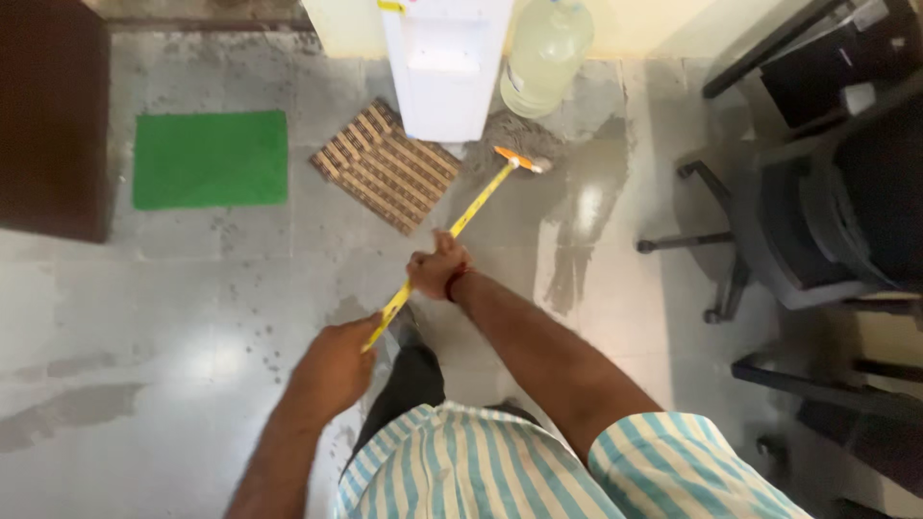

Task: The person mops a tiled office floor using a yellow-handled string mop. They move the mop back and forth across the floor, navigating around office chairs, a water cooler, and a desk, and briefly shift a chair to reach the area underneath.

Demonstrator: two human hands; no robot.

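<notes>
Both hands are closed around the yellow mop handle (452, 235). The left hand (336, 365) grips the near end, low and close to the body; the right hand (437, 271) grips further up the shaft, with a red band at the wrist. The handle's long axis runs from near-left to far-right, rising away from the person on a diagonal. At its far end an orange fitting meets the grey mop head (519, 144), which lies on the floor (192, 317) just in front of the white dispenser (445, 67) and beside the big water bottle (545, 53).

So the mop head lies far and slightly right of both hands, in line with the shaft. The right hand is the nearer of the two to it; the left sits at the tail of the handle.

The floor around the mop head looks wet, with dark streaks running near and right of it towards the chair base (716, 250). A brown woven mat (385, 168) lies skewed just left of the dispenser, its corner close to the handle's line but apart from it. A green mat (210, 159) lies further left, well apart. Dark chairs crowd the right side, well clear of the shaft
</notes>
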